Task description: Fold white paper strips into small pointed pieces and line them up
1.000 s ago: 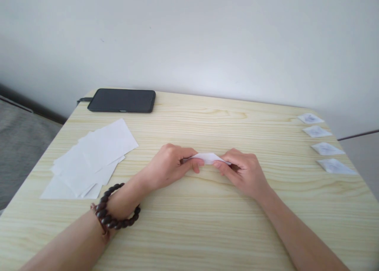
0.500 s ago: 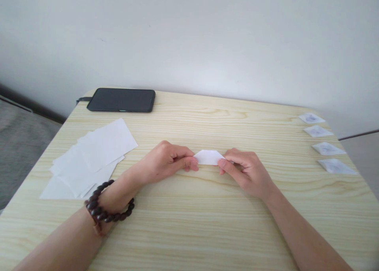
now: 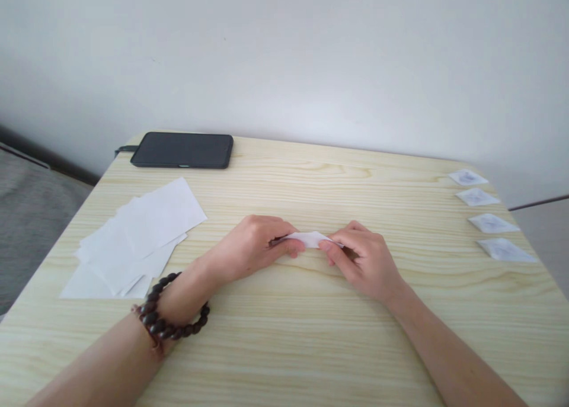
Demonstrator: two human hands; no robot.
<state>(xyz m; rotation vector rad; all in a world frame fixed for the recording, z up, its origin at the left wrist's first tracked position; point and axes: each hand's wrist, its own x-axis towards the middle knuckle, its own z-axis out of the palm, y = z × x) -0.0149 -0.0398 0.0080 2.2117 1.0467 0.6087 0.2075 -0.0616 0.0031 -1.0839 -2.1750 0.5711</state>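
Observation:
A small piece of folded white paper (image 3: 310, 239) is held between my two hands above the middle of the table. My left hand (image 3: 253, 247) pinches its left end, thumb in front and fingers behind. The right end sits in the pinch of my right hand (image 3: 367, 259), with that thumb pressed on the near face. Both ends of the paper are hidden by fingers, and only its narrow middle strip shows. A dark bead bracelet (image 3: 153, 318) and a thin brown cord circle my left wrist.
Several white paper sheets (image 3: 133, 241) lie overlapping on the left of the wooden table (image 3: 284, 348). Behind them a black phone (image 3: 183, 150) rests with a cable at its left end. Several folded paper diamonds (image 3: 492, 223) form a column along the right edge. A white wall (image 3: 311, 57) rises behind.
Half a second ago the folded paper showed a wider flat face; now it looks narrower and more tilted. My left hand has shifted slightly right, thumb further over the paper. Both hands keep hold.

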